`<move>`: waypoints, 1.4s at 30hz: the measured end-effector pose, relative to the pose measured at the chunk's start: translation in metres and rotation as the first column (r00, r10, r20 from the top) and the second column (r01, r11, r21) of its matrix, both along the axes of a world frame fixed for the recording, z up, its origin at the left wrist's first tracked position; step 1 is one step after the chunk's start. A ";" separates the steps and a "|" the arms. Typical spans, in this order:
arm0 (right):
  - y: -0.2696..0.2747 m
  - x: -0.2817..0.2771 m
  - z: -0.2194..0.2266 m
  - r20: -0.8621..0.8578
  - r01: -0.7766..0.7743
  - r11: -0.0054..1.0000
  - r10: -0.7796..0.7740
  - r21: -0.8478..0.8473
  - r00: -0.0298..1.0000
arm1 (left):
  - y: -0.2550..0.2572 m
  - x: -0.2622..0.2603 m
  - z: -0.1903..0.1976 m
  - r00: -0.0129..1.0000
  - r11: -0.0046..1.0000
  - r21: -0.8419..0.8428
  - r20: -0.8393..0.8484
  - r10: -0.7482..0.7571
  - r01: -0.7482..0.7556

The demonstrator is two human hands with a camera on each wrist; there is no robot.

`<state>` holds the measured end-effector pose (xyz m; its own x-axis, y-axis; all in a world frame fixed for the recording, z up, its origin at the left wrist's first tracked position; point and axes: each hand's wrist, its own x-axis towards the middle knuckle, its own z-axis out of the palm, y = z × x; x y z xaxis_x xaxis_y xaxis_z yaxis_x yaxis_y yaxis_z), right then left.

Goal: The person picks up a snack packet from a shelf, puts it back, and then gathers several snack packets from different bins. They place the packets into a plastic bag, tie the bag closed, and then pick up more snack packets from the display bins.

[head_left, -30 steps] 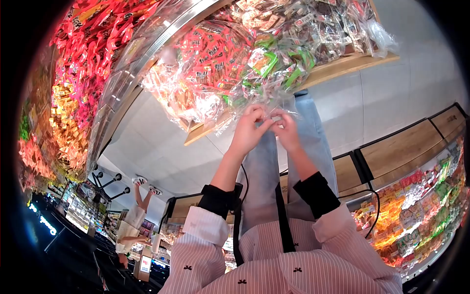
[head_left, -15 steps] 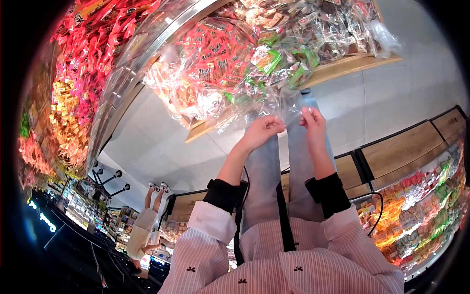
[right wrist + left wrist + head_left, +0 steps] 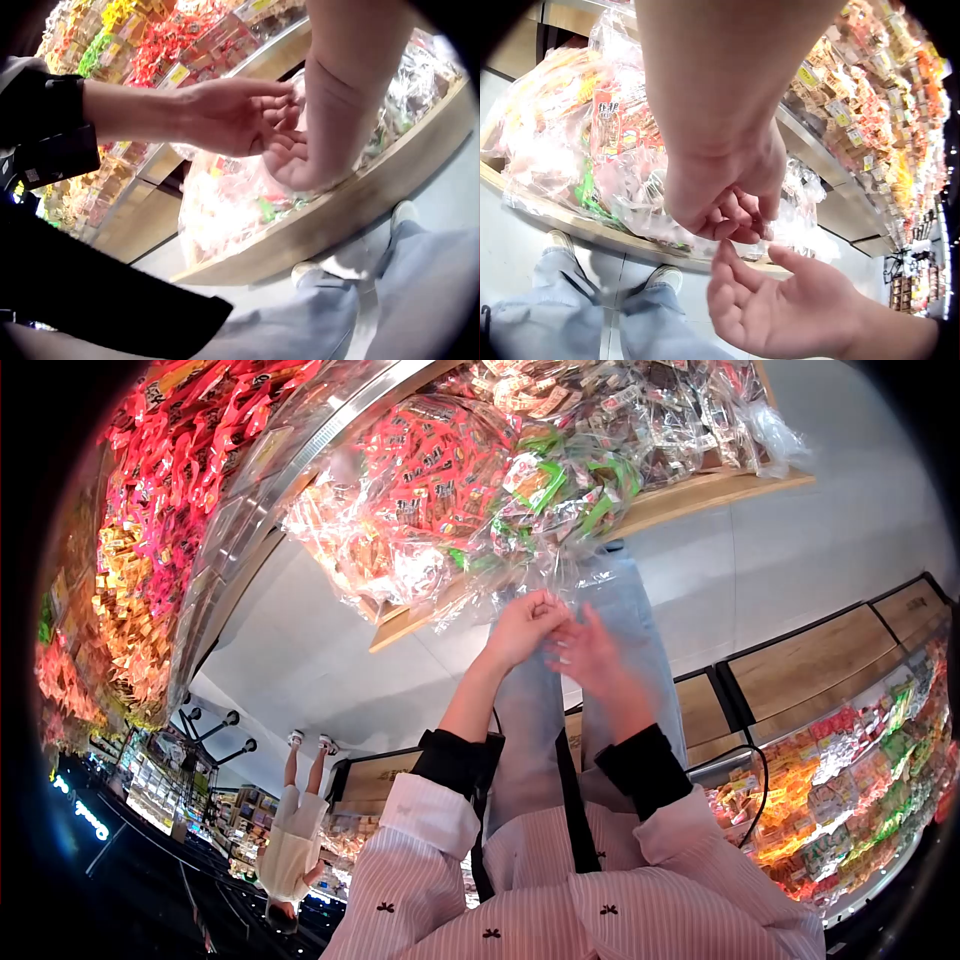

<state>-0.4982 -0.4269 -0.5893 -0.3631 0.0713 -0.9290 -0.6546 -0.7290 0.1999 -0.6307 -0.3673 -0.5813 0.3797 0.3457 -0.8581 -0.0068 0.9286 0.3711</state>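
Note:
In the head view my left hand [image 3: 528, 628] pinches clear plastic at the gathered top of a clear bag [image 3: 545, 575], fingers curled and thumb against them. Green-and-white packets [image 3: 540, 480] show through the plastic just beyond. My right hand [image 3: 598, 660] is blurred beside it, fingers loosely spread and fingertips close to the left hand. From the left wrist view, the right hand [image 3: 780, 307] has its palm turned up and its fingers relaxed, below the curled left hand [image 3: 735, 199]. The plastic between the left fingertips is barely visible.
Large clear bags of red packets [image 3: 430, 470] and brown packets [image 3: 670, 420] fill a low wooden-edged display [image 3: 720, 492]. A curved candy shelf [image 3: 170, 510] rises at left. Behind, another shelf [image 3: 830, 790] holds packaged sweets. A person [image 3: 298, 830] stands in the aisle.
Both hands were together, then parted with plastic between them. Now the right hand has come back toward the left and its fingers have loosened. The person in the aisle has shifted.

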 end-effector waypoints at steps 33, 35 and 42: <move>-0.061 -0.055 -0.087 0.182 0.269 0.944 -0.236 -0.190 0.955 | -0.049 0.007 -0.033 0.778 0.847 0.101 -0.464 -0.423 0.521; -0.059 -0.060 -0.091 0.329 0.385 0.899 -0.306 -0.208 0.893 | -0.050 0.009 -0.030 0.776 0.856 0.082 -0.474 -0.416 0.510; -0.028 -0.063 -0.065 0.542 0.224 0.966 -0.120 -0.131 0.832 | -0.043 0.011 -0.013 0.829 0.945 0.068 -0.503 -0.244 0.319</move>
